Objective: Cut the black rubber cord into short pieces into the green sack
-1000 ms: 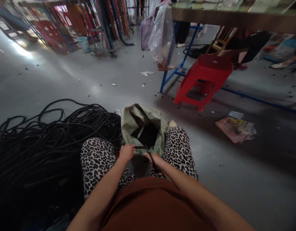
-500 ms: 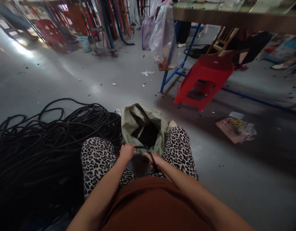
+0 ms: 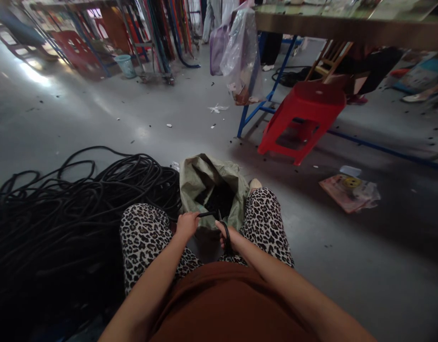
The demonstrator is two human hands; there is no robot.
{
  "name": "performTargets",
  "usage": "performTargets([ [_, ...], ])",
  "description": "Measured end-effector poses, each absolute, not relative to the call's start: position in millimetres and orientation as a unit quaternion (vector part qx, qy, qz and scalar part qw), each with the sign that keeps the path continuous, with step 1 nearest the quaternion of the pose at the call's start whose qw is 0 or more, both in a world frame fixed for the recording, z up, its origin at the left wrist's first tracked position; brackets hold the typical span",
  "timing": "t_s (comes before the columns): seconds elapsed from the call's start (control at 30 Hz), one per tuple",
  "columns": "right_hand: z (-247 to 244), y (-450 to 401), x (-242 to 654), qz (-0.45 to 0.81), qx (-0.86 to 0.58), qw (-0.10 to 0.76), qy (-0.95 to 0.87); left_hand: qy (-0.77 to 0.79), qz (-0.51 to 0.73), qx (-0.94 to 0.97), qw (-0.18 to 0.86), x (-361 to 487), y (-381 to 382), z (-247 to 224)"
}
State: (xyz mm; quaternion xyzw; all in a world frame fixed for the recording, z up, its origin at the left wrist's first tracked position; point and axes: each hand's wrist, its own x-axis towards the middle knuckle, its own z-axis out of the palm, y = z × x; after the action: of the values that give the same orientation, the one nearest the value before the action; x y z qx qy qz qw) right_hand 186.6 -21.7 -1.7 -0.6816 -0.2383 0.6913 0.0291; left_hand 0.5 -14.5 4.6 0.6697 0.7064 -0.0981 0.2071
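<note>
Between my knees stands an open woven sack [image 3: 190, 178], pale green, with dark pieces [image 3: 220, 199] lying inside. My left hand [image 3: 186, 225] is closed round a black cord [image 3: 205, 214], whose short end sticks out to the right over the sack's near rim. My right hand [image 3: 227, 234] grips a pair of black-handled scissors [image 3: 226, 232]. Their blades point up and away, close to the tip of the cord; whether they touch it I cannot tell. The fingers of my right hand are partly hidden by the handles.
A large tangle of black cord [image 3: 133, 180] covers the floor at left. A red plastic stool [image 3: 311, 104] stands at right beside a blue-legged table [image 3: 311, 23]. A flat plastic-wrapped packet [image 3: 347, 192] lies on the floor. People sit farther back.
The cord's free end has tilted slightly upward at the right. My right hand and the scissors have shifted a little, with the blades now pointing more straight away from me.
</note>
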Motion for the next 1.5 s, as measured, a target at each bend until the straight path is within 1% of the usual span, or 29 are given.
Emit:
performTargets([
  [0.1,-1,-22,185,0.688,-0.691,0.033,-0.22,0.714,-0.083,0.663,0.211,-1,-13,4],
  [0.33,-5,-25,184,0.684,-0.681,0.02,-0.261,0.722,-0.064,0.654,0.217,-1,-12,5],
  [0.73,-21,-28,184,0.673,-0.665,0.032,-0.323,0.701,-0.077,0.677,0.213,0,-14,6],
  [0.97,-16,-25,183,0.672,-0.667,0.013,-0.322,0.693,-0.064,0.682,0.225,1,-15,7],
  [1.17,-20,-26,183,0.675,-0.665,0.027,-0.319,0.688,-0.066,0.683,0.237,1,-15,8],
  [1.5,-26,-25,185,0.669,-0.659,0.022,-0.343,0.675,-0.086,0.694,0.236,0,-15,7],
])
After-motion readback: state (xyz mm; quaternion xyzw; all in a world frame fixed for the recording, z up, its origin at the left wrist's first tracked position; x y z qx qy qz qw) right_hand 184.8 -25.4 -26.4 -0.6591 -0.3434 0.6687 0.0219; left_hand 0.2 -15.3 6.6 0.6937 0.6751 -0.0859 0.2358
